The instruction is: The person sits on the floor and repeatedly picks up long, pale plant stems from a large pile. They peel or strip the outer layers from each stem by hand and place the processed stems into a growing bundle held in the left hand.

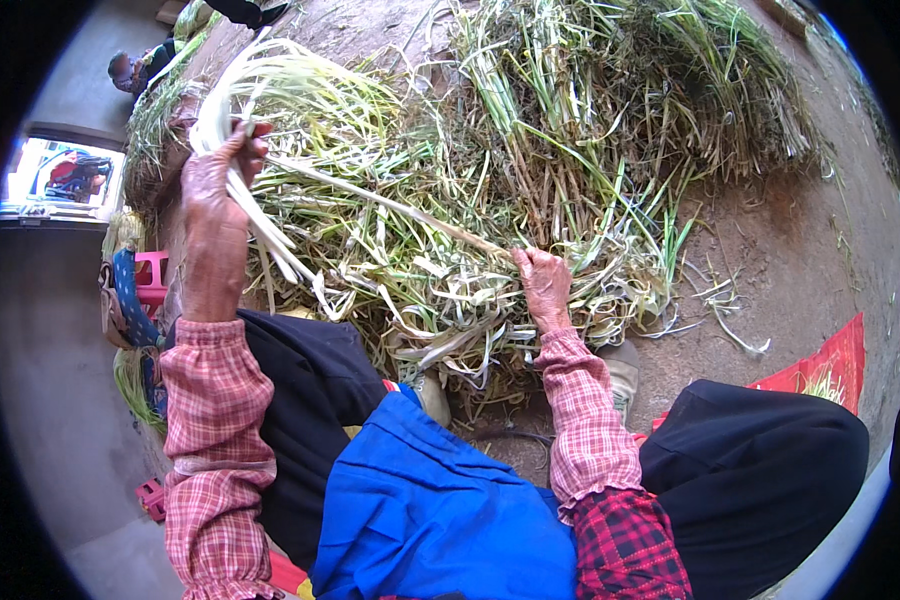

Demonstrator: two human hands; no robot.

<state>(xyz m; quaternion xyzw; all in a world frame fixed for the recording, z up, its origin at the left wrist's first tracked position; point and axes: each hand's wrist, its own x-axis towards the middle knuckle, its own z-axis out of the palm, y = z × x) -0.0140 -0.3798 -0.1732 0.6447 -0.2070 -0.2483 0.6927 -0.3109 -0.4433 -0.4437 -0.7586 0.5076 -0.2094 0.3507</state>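
Note:
My left hand [217, 202] is closed around a looped bundle of pale, peeled plant stalks [214, 112], likely garlic chives or a similar leafy vegetable. The bundle's leafy tops droop to the right, and its white ends hang below the hand. Between my hands stretches a single long stalk [390, 202], pale at the left and brown at the right. The fingers of my right hand [544, 285] pinch its brown end. Beneath both hands lies a heap of stripped leaves and peelings [420, 277], in front of my shoes.
Unpeeled green stalks with brown lower ends [555, 142] lie piled beyond the heap. A pink plastic stool [151, 274] stands at the left. Another person [139, 75] is at the upper left. A red sheet or bag [832, 360] lies at the right, by my knee.

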